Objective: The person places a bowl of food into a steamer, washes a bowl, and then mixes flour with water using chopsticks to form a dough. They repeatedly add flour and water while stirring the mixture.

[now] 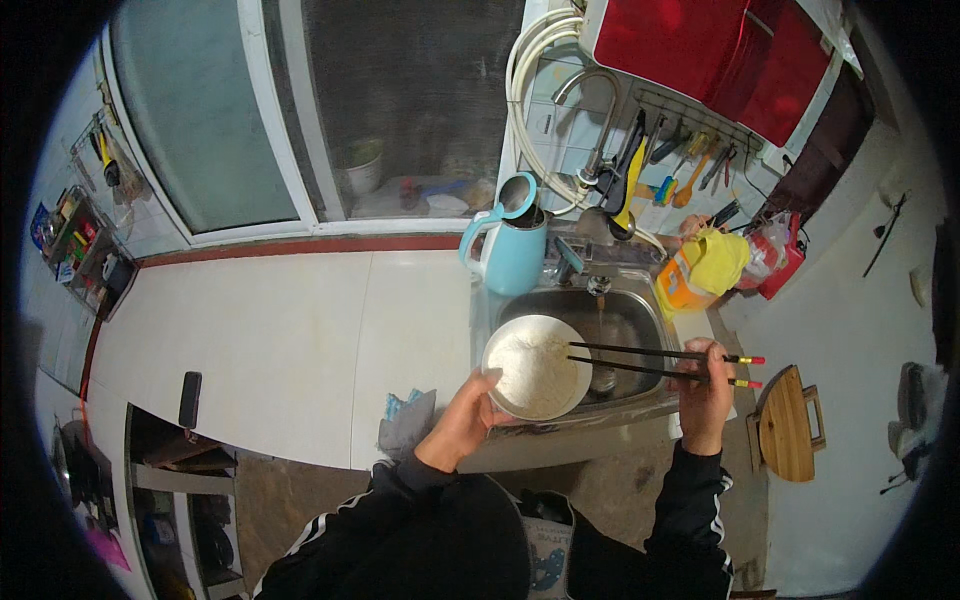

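My left hand [466,420] grips the near left rim of a white bowl [582,386], its thumb over the edge. White powder, like flour, [529,367] fills much of the bowl. In my right hand [706,397] is a pair of black chopsticks [637,349] with red and gold ends. Their tips reach over the bowl's right side, at the powder. The bowl is held over the left part of a stainless steel sink [637,315]. Behind it a thin stream of water runs from the tap [598,285] into the sink.
A light blue jug [515,255] with its lid up stands behind the sink's left corner. A grey and blue cloth [407,424] lies left of my left hand. A phone [190,400] lies at the counter's front edge. Right of the sink are a yellow cloth [716,261] and an orange container [682,283].
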`<action>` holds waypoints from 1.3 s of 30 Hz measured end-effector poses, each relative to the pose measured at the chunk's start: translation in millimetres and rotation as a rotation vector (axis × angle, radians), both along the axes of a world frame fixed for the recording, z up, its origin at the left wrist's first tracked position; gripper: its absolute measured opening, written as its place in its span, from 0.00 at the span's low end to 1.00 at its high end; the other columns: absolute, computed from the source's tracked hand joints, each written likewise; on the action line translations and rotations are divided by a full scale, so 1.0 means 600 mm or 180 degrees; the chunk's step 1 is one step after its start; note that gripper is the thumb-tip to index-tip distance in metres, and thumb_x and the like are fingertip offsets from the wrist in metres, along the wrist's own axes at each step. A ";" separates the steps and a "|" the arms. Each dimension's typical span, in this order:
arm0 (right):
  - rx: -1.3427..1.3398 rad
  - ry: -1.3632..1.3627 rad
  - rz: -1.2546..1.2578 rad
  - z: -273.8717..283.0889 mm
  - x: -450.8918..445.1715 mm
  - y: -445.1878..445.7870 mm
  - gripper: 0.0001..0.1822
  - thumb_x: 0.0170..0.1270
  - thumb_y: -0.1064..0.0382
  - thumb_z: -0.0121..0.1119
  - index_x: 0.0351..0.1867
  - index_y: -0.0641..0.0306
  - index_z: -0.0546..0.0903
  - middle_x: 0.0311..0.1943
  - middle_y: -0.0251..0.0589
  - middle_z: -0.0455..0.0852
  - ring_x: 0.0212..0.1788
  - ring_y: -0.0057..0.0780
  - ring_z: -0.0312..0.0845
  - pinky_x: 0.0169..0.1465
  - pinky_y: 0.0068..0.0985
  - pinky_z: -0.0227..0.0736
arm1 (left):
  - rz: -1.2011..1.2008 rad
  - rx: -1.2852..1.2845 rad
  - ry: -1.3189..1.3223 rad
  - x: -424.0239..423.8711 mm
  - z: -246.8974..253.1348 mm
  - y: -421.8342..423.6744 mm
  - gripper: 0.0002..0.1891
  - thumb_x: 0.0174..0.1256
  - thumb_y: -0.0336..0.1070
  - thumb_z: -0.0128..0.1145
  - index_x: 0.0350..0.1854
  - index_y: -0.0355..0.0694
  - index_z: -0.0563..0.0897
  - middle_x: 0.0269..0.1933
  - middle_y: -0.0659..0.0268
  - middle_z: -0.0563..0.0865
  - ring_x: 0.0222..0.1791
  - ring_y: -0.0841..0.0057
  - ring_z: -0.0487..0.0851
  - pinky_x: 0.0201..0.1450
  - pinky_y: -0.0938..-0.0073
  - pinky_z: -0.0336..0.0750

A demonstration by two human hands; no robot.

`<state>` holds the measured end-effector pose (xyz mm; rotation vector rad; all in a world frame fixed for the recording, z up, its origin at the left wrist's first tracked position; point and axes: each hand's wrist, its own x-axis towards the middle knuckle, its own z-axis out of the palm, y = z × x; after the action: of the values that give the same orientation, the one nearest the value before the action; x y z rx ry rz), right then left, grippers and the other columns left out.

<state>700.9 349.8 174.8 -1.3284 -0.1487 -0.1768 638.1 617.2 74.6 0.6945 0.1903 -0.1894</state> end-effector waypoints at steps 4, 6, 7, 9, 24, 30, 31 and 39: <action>-0.0696 -0.0314 0.0694 0.038 0.027 0.061 0.20 0.66 0.49 0.46 0.37 0.66 0.75 0.24 0.40 0.79 0.21 0.25 0.75 0.23 0.23 0.71 | 0.0045 0.0205 -0.0017 0.021 -0.006 0.020 0.28 0.63 0.49 0.48 0.58 0.32 0.65 0.53 0.55 0.77 0.50 0.67 0.79 0.49 0.66 0.77; -0.0676 -0.0313 0.1277 0.035 0.055 0.071 0.14 0.68 0.57 0.45 0.37 0.67 0.76 0.31 0.41 0.80 0.28 0.25 0.78 0.28 0.22 0.76 | 0.0090 0.0297 -0.0056 0.026 0.002 0.022 0.28 0.63 0.51 0.47 0.58 0.34 0.65 0.52 0.58 0.77 0.48 0.69 0.80 0.46 0.69 0.78; -0.0714 -0.0341 0.1395 0.035 0.067 0.078 0.13 0.67 0.59 0.46 0.37 0.67 0.76 0.31 0.41 0.80 0.28 0.24 0.77 0.28 0.22 0.76 | 0.0117 0.0340 -0.0072 0.030 0.007 0.021 0.28 0.63 0.52 0.47 0.58 0.35 0.66 0.51 0.59 0.78 0.47 0.71 0.80 0.44 0.70 0.78; -0.0785 -0.0412 0.1645 0.039 0.089 0.105 0.10 0.67 0.62 0.48 0.38 0.67 0.76 0.31 0.41 0.80 0.26 0.23 0.77 0.27 0.20 0.76 | 0.0170 0.0451 -0.0085 0.031 0.019 0.016 0.28 0.63 0.55 0.46 0.57 0.38 0.68 0.47 0.64 0.79 0.39 0.79 0.81 0.34 0.80 0.77; -0.1655 -0.0393 0.3603 0.039 0.213 0.112 0.11 0.63 0.63 0.54 0.37 0.70 0.80 0.27 0.40 0.83 0.26 0.19 0.78 0.27 0.15 0.75 | 0.1341 0.0644 0.0115 0.052 -0.002 -0.074 0.36 0.61 0.61 0.45 0.62 0.36 0.61 0.57 0.57 0.72 0.51 0.70 0.77 0.40 0.69 0.80; -0.1724 -0.0717 0.3722 0.032 0.253 0.087 0.12 0.65 0.65 0.50 0.41 0.74 0.79 0.30 0.43 0.84 0.30 0.22 0.81 0.32 0.14 0.77 | 0.1401 0.0905 0.0256 0.064 0.004 -0.136 0.38 0.59 0.64 0.46 0.63 0.37 0.61 0.59 0.57 0.71 0.57 0.68 0.72 0.53 0.61 0.71; -0.1698 -0.0765 0.3666 0.035 0.259 0.081 0.12 0.65 0.65 0.50 0.41 0.74 0.79 0.30 0.43 0.84 0.30 0.23 0.81 0.33 0.14 0.77 | 0.1444 0.0925 0.0307 0.066 0.004 -0.145 0.39 0.59 0.64 0.46 0.63 0.37 0.61 0.59 0.57 0.71 0.57 0.68 0.72 0.54 0.60 0.70; -0.2325 -0.0407 0.4043 0.056 0.308 0.036 0.12 0.64 0.64 0.50 0.38 0.73 0.79 0.28 0.43 0.83 0.25 0.20 0.78 0.26 0.14 0.72 | 0.1494 0.0956 0.0290 0.091 -0.012 -0.167 0.39 0.58 0.64 0.46 0.64 0.38 0.59 0.58 0.60 0.70 0.54 0.74 0.73 0.40 0.71 0.77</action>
<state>885.9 371.3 208.3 -1.6855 -1.2048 0.9508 692.5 516.9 67.4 0.9191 0.4687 0.2630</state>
